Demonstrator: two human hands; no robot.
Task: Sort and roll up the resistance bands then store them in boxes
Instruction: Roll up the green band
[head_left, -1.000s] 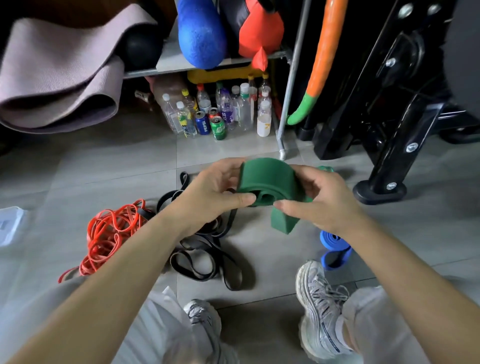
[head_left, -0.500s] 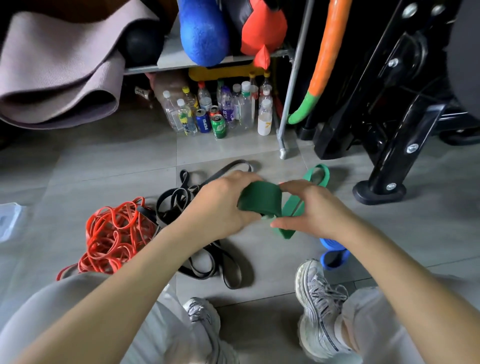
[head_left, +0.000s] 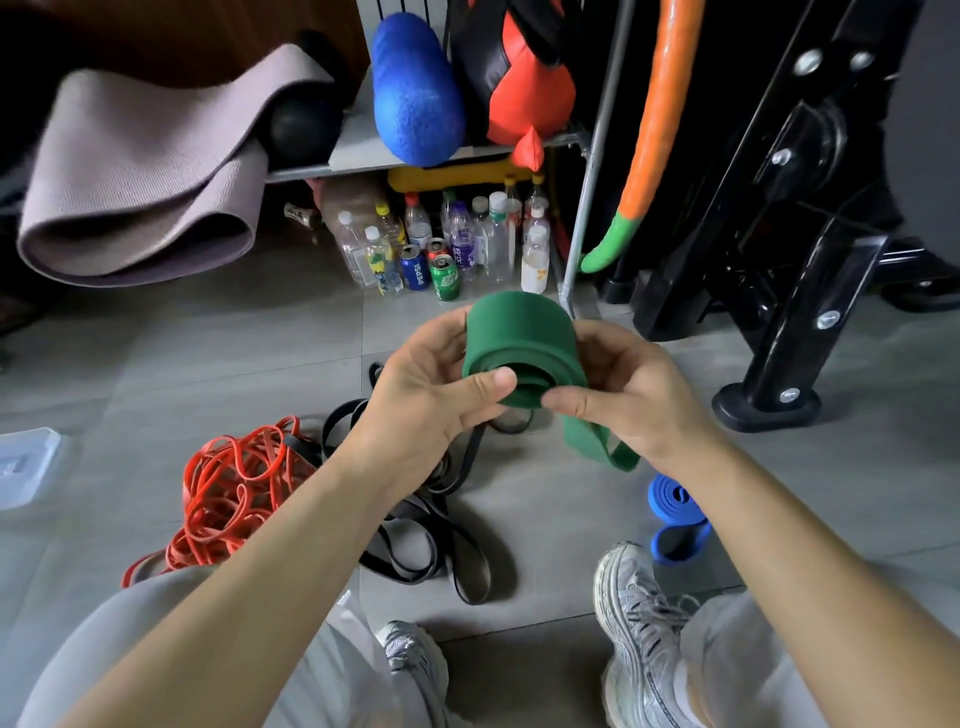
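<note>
A wide green resistance band (head_left: 519, 338) is wound into a thick roll held above the floor, between both hands. My left hand (head_left: 426, 384) grips the roll's left side, thumb across its open end. My right hand (head_left: 623, 395) grips the right side, and the band's loose tail hangs down below that hand. On the tiles lie a tangle of red bands (head_left: 234, 488), a pile of black bands (head_left: 415, 535) and a rolled blue band (head_left: 672, 512).
A clear plastic box (head_left: 23, 465) sits at the left edge. Bottles and cans (head_left: 441, 249) stand under a shelf behind the hands. A black machine frame (head_left: 779, 291) stands at the right. A folded mat (head_left: 145, 182) lies back left. My shoes (head_left: 639, 623) are in front.
Half a second ago the band was flattened low between my hands with a long loop trailing. Now both hands are higher, the roll is thicker, and only a short tail hangs loose.
</note>
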